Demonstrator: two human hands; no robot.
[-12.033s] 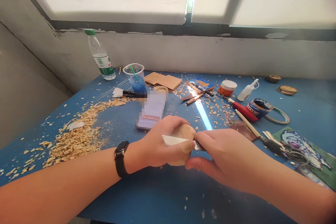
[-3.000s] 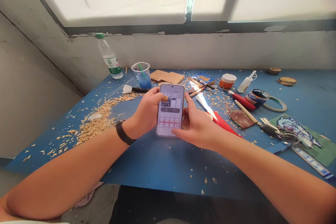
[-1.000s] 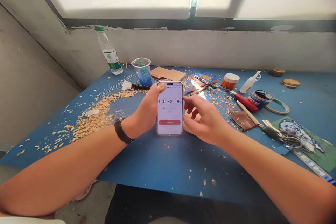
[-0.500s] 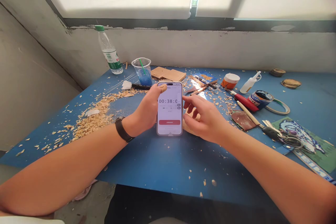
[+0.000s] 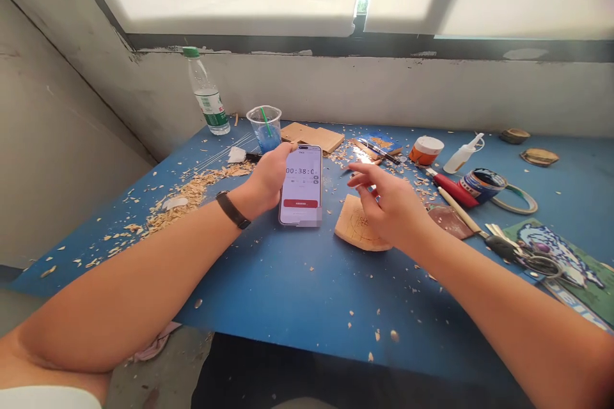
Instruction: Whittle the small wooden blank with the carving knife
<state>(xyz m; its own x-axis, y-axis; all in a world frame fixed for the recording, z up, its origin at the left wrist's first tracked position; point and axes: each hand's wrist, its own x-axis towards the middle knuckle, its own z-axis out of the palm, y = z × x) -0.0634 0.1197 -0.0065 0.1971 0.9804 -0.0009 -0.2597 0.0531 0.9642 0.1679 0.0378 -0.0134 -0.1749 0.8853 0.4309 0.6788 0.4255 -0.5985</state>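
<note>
My left hand (image 5: 269, 180) grips a smartphone (image 5: 301, 190) by its left side, thumb at the top left corner. The screen faces me with a timer reading 00:38 and a red bar below. To the right, my right hand (image 5: 384, 195) hovers with its fingers apart and nothing in them. Partly hidden under it, a pale wooden block (image 5: 352, 225) with carved lines lies on the blue table (image 5: 268, 287).
Wood shavings (image 5: 192, 195) pile at the left. A water bottle (image 5: 209, 99) and a plastic cup (image 5: 265, 128) stand behind. Boards (image 5: 316, 135), a paint jar (image 5: 426, 149), a glue bottle (image 5: 461, 156), a red-handled tool (image 5: 448, 185) and keys (image 5: 503, 248) lie across the back and right.
The smartphone has moved left and tilted back in my left hand. My right hand has come away from the phone's edge, and the carved wooden block shows more fully.
</note>
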